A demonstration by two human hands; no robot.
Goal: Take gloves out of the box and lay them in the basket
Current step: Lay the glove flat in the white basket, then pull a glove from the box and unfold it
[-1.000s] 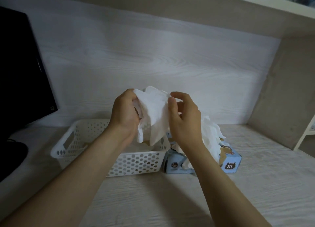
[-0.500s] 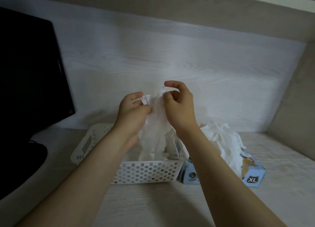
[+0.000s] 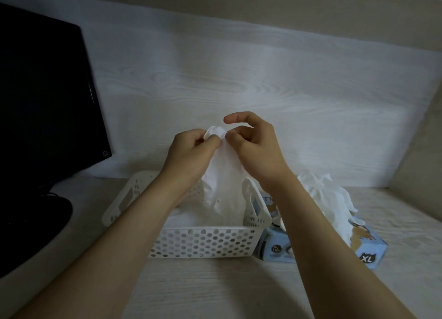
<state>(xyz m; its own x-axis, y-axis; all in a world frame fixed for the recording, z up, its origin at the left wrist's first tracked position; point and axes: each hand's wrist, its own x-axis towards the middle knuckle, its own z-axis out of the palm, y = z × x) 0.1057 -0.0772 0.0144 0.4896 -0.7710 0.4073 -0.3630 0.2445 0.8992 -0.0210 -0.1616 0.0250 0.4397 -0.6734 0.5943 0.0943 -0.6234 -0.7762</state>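
The left hand (image 3: 189,151) and right hand (image 3: 256,148) pinch the glove (image 3: 222,175) by its cuff so it hangs straight into the basket (image 3: 203,242).

Only the person's two arms are in view, both bare from fingertips to the edge of the picture. The left forearm (image 3: 119,235) comes in from 7 o'clock and the right forearm (image 3: 323,235) from 5 o'clock. Each looks broad at the lower edge and narrows to a slim wrist near the centre. The skin is smooth and even, and dim light leaves soft shadow along the inner sides. The left hand (image 3: 189,151), just at 9 o'clock of centre, shows a rounded back and a row of knuckles. The right hand (image 3: 258,148), just at 3 o'clock of centre, shows a broad back, a clear wrist crease and slender fingers (image 3: 235,117). The nails are too dim to make out.
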